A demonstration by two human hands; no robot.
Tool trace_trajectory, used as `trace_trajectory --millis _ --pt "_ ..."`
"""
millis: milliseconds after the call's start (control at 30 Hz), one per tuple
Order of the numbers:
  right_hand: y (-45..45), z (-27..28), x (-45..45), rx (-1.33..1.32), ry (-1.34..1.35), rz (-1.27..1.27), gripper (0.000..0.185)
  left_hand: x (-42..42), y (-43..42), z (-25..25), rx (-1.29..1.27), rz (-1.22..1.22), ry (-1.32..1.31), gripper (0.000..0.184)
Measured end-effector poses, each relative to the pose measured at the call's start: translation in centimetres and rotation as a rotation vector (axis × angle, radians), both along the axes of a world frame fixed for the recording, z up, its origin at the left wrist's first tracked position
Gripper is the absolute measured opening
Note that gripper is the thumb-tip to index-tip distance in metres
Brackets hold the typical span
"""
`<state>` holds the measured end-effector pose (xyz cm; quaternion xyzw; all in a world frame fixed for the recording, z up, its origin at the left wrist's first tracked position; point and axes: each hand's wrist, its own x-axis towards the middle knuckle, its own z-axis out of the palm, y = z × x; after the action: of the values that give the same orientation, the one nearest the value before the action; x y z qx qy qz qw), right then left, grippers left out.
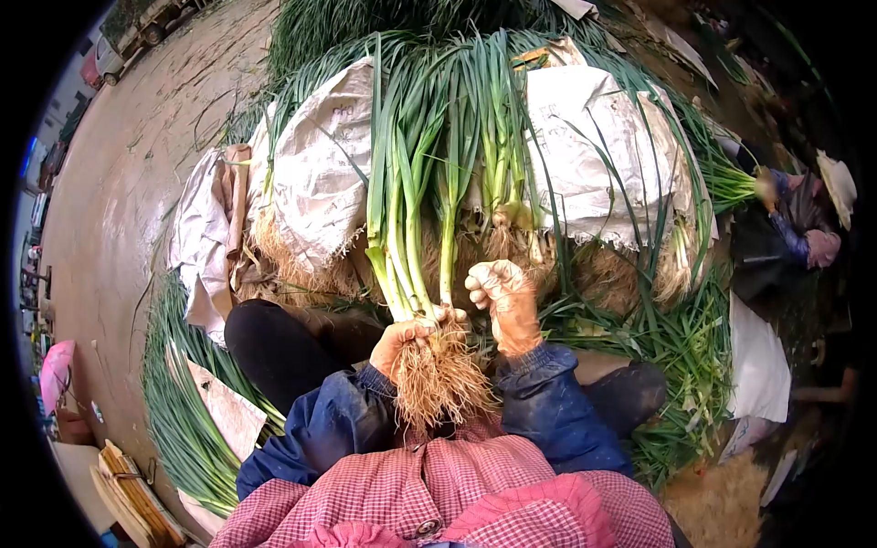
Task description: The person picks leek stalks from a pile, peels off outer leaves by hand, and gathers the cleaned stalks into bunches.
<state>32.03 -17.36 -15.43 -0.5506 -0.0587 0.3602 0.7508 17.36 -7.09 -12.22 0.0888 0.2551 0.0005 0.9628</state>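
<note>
My left hand (pixel 402 347), in a thin glove, is wrapped round the lower stalks of a bunch of green garlic (pixel 402 242). Tangled pale-brown roots (pixel 443 379) hang from the bunch toward my lap, while the long flat leaves point away from me over the pile. Just to the right of the bunch is my right hand (pixel 507 301), also gloved, raised with the fingers curled in. Whatever may be inside those fingers is hidden. More green garlic stalks (pixel 498 151) lie beyond my hands, roots toward me.
White woven sacks (pixel 320 160) cover the heap on both sides. Loose leaves (pixel 676 384) are piled at my right, and long greens (pixel 187 402) lie at my left. Another person (pixel 799 215) holds greens at far right. A muddy road (pixel 128 210) runs along the left.
</note>
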Motion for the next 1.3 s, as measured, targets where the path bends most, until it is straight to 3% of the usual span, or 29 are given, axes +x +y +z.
trace_trajectory --millis 33,133,200,233,267,300,333,400,467,500,533,567,600,667,800,900,933,1000,1100,1200,1233,1300 --pt "-1.0 0.8 -0.5 0.113 0.064 -0.067 0.01 -0.3 -0.1 -0.3 -0.034 0.0 -0.028 0.035" --pt "-1.9 1.0 1.1 0.012 0.042 0.095 0.029 0.4 -0.5 -1.0 -0.132 -0.041 -0.04 0.026" --pt "0.6 0.8 1.7 0.045 0.061 0.162 0.028 1.0 -1.9 0.2 -0.181 0.007 -0.39 0.024" --pt "1.8 0.7 2.0 0.061 0.069 0.195 0.028 0.6 -1.8 1.6 -0.18 -0.004 -0.306 0.028" --pt "2.8 3.8 1.2 0.13 0.022 0.108 0.022 0.1 -1.9 1.4 -0.216 0.021 -0.462 0.034" --pt "3.0 6.0 0.8 0.147 0.009 0.133 0.026 -0.5 -1.9 2.1 -0.175 0.037 -0.414 0.032" --pt "2.8 6.3 0.8 -0.009 -0.091 0.16 0.034 -1.1 -1.9 2.7 -0.141 0.039 -0.367 0.031" --pt "3.6 1.2 1.6 -0.385 -0.463 0.175 0.048 -1.2 -1.3 1.0 -0.083 -0.048 -0.182 0.033" --pt "3.9 -3.5 1.3 -0.539 -0.513 0.177 0.051 -1.1 -0.6 -2.2 -0.093 -0.152 0.116 0.031" --pt "4.0 -5.8 1.1 -0.616 -0.535 0.18 0.053 -1.0 -0.8 -4.0 0.06 -0.175 0.209 0.031" --pt "3.7 -5.1 1.0 -0.478 -0.41 0.196 0.048 -0.9 -1.4 -3.5 0.143 -0.099 0.164 0.037" --pt "3.1 -1.9 1.1 -0.249 -0.119 0.209 0.037 -0.8 -1.4 -2.3 0.133 -0.097 0.132 0.04" --pt "2.6 -2.0 1.9 -0.011 -0.095 0.255 0.03 -0.8 -1.4 -1.0 0.113 -0.094 0.109 0.043" --pt "3.4 0.6 3.7 0.171 0.316 0.197 0.024 -0.7 -0.9 -1.1 -0.071 -0.153 -0.04 0.047" --pt "5.9 -0.1 6.4 -0.111 0.018 0.262 0.022 -0.9 -1.2 -1.4 -0.043 -0.087 -0.1 0.041" --pt "3.1 1.5 4.5 0.162 0.157 0.57 0.028 -1.1 -1.0 -0.5 -0.19 -0.016 -0.215 0.037" --pt "2.6 2.1 3.5 0.164 0.006 0.575 0.028 -1.3 -1.0 -0.9 -0.235 -0.017 -0.24 0.037" --pt "1.9 2.4 2.7 0.137 -0.227 0.557 0.024 -1.1 -1.6 -1.2 -0.228 0.014 -0.236 0.034" --pt "2.7 -2.8 5.3 -0.023 -0.053 0.386 0.012 -0.7 -1.4 -2.0 -0.181 -0.055 -0.192 0.034" --pt "2.5 1.4 3.3 -0.085 -0.035 0.227 0.003 -0.8 -1.4 -1.2 -0.094 -0.042 -0.074 0.034" --pt "2.1 0.9 2.9 -0.134 -0.191 0.234 0.006 -0.7 -1.2 -0.8 -0.094 -0.063 -0.055 0.035" --pt "1.3 -0.1 2.7 -0.078 -0.018 0.165 0.008 -0.7 -1.5 -0.9 -0.1 -0.082 0.036 0.036"
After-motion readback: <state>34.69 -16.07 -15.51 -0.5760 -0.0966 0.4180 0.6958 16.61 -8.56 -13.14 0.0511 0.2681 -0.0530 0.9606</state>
